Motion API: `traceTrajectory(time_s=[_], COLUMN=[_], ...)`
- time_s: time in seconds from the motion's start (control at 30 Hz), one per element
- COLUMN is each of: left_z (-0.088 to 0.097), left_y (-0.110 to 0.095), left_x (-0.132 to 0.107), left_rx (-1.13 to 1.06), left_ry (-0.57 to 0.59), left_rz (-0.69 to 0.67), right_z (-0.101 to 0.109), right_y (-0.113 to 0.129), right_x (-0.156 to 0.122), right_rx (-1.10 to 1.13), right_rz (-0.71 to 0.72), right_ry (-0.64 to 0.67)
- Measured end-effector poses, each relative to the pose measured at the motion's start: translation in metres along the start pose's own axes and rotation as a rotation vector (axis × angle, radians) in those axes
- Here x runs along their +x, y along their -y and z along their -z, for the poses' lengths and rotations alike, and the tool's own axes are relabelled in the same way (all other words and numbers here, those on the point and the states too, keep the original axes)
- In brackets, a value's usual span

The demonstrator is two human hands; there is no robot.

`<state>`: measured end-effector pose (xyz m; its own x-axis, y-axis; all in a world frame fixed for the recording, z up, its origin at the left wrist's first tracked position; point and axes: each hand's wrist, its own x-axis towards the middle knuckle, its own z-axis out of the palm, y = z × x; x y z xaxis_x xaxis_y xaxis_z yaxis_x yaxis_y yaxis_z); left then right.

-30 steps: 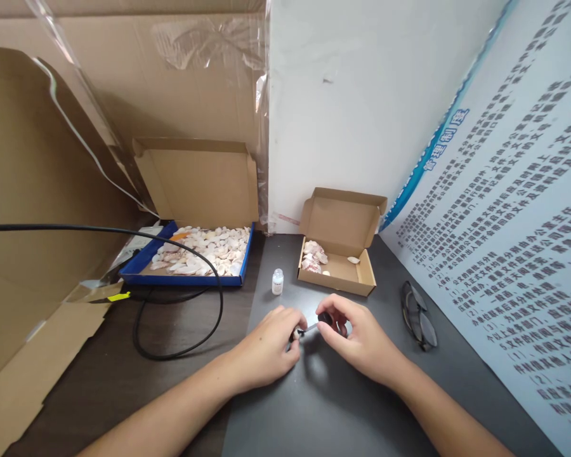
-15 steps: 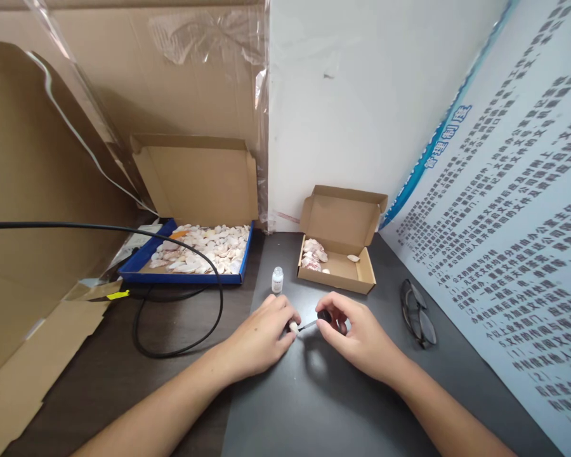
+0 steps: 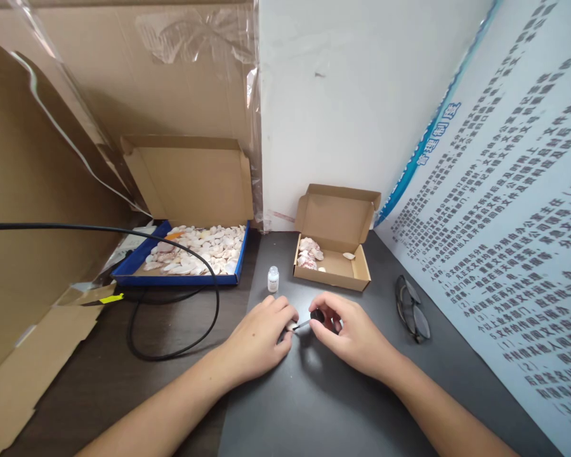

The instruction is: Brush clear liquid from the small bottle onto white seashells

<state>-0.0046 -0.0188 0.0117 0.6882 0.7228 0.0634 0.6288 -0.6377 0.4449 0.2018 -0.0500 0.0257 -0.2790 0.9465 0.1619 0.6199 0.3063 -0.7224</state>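
Note:
Close to the grey mat, my left hand (image 3: 262, 335) is closed on a small pale shell (image 3: 291, 325), mostly hidden by the fingers. My right hand (image 3: 349, 329) pinches the black cap of a small brush (image 3: 316, 315). The brush's thin stem slants left and down, and its tip meets the shell or lies right at it; I cannot tell which. Just beyond my left hand stands a small uncapped glass bottle (image 3: 273, 279) with a white label, upright on the mat.
A blue-edged box (image 3: 178, 280) full of shells stands open at the left. A smaller cardboard box (image 3: 333, 279) with several shells is behind my right hand. Eyeglasses (image 3: 412, 310) lie at the right. A black cable (image 3: 217, 298) loops over the dark table.
The whole view has shifted slightly. The brush tip has moved a little on or along the shell, and the shell appears slightly turned in my left fingers. Both hands keep their hold.

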Motion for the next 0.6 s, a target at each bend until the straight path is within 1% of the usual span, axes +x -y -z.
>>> traceTrajectory(time_s=[0.1, 0.23, 0.33, 0.43, 0.5, 0.6], left_z=[-0.0001, -0.0005, -0.0009, -0.0015, -0.002, -0.0024], left_y=[0.0007, 0.0028, 0.0049, 0.007, 0.0082, 0.0093], left_x=[-0.0008, -0.0004, 0.0009, 0.0021, 0.0031, 0.0043], left_rx=[-0.014, -0.032, -0.031, -0.023, -0.024, -0.019], left_ry=[0.004, -0.006, -0.008, -0.003, -0.01, 0.012], left_rz=[0.005, 0.003, -0.01, -0.027, -0.036, -0.046], right_z=[0.0, -0.0006, -0.0009, 0.0009, 0.0035, 0.0077], right_y=[-0.0008, -0.0019, -0.0021, -0.0024, -0.0041, -0.0083], right_x=[0.0, 0.0008, 0.0015, 0.0021, 0.003, 0.0048], right_rx=[-0.01, 0.017, 0.01, 0.038, 0.069, 0.106], right_rz=[-0.013, 0.032, 0.056, 0.037, 0.034, 0.028], right_ry=[-0.028, -0.013, -0.045, -0.063, -0.04, 0.004])
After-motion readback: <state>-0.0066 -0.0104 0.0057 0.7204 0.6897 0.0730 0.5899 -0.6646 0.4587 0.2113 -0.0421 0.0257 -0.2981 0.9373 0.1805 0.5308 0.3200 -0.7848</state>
